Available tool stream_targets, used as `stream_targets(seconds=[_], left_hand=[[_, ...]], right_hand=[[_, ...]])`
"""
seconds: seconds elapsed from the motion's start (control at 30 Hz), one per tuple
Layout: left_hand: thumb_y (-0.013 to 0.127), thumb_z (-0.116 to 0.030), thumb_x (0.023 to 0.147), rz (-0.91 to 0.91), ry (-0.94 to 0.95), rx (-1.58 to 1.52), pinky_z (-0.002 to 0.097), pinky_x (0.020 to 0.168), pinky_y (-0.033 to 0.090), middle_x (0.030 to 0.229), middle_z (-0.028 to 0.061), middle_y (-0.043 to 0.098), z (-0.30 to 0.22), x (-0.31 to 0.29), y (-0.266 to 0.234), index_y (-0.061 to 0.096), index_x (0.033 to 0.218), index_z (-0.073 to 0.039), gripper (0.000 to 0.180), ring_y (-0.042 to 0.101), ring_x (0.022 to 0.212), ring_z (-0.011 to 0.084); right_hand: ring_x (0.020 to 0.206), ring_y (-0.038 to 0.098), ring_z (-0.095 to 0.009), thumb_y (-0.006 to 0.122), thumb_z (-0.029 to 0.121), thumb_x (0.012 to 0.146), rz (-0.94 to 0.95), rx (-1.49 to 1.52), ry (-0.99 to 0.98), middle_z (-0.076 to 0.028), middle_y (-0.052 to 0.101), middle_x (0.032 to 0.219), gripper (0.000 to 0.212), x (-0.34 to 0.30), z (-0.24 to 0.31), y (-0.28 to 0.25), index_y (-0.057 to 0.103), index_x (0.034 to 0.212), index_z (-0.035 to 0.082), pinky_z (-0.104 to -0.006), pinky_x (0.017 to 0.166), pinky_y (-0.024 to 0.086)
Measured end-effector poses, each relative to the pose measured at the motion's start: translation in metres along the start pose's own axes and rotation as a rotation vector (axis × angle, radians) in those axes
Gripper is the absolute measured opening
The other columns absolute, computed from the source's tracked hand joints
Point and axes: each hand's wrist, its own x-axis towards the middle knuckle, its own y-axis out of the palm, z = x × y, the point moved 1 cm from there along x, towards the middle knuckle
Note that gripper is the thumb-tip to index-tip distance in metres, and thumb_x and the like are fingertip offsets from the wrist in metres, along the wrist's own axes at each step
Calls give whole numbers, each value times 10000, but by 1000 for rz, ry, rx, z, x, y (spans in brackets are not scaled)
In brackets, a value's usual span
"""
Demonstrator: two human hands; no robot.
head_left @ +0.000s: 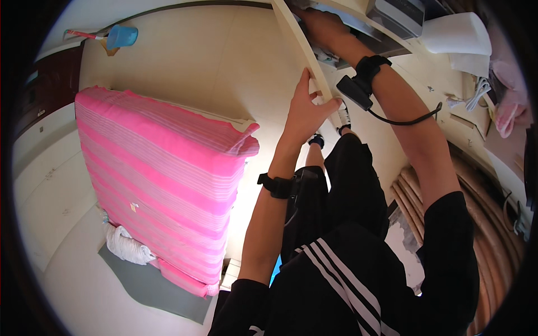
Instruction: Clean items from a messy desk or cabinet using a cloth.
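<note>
My left hand (310,112) holds the edge of a pale cabinet door (307,47), with its thumb on one side and its fingers on the other. The door stands swung out from the cabinet. My right hand (325,28) reaches past the door into the cabinet's dark opening (364,38). Its fingers are lost in shadow at the top of the view, so what they touch is hidden. Some dim items inside the opening cannot be made out.
A bed with a pink striped cover (162,185) stands at left. On the cabinet top sit a grey box-shaped device (397,15), a white object (457,36) and a white cable (479,92). A blue bin (121,37) is far left. Brown folded drapery (476,224) hangs at right.
</note>
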Motion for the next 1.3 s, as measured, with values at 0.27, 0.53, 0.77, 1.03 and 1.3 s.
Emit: stream_targets(seconds=[0.27, 0.53, 0.77, 1.03, 1.3], left_hand=[[727, -191, 723, -58, 28, 38, 390, 1002, 408, 1422, 156, 377, 19, 0, -1, 219, 1461, -12, 915, 482, 1206, 336], [741, -216, 714, -43, -53, 25, 407, 990, 416, 1449, 167, 337, 15, -2, -1, 181, 1474, -12, 966, 460, 1227, 370], [732, -183, 716, -12, -44, -11, 397, 948, 451, 1432, 159, 351, 6, -2, 0, 183, 1474, -23, 950, 486, 1200, 351], [769, -177, 718, -44, -1, -159, 387, 980, 433, 1407, 156, 375, 23, 2, 1, 205, 1455, 9, 947, 477, 1207, 340], [787, -244, 747, -126, -54, -274, 387, 975, 435, 1438, 165, 303, -3, 16, 52, 170, 1462, 7, 977, 406, 1264, 349]], right_hand=[[971, 630, -349, 626, 277, 808, 38, 91, 18, -154, 624, 1148, 662, 13, -3, -5, 370, 1413, 200, -457, 822, 504], [1167, 538, -366, 617, 206, 793, 196, 553, 173, -239, 542, 1276, 808, 22, -27, 19, 216, 1494, 205, -401, 990, 426], [1190, 511, -380, 601, 109, 794, 279, 561, 113, -225, 494, 1339, 855, 9, -27, 10, 159, 1507, 274, -403, 1018, 402], [1029, 603, -384, 540, 72, 729, 531, 128, 86, -244, 622, 1095, 522, -90, -35, -20, 540, 1251, 67, -437, 880, 488], [1006, 609, -346, 523, 105, 765, 635, 152, 406, -161, 645, 1057, 435, -303, -55, -61, 570, 1196, 137, -441, 855, 488]])
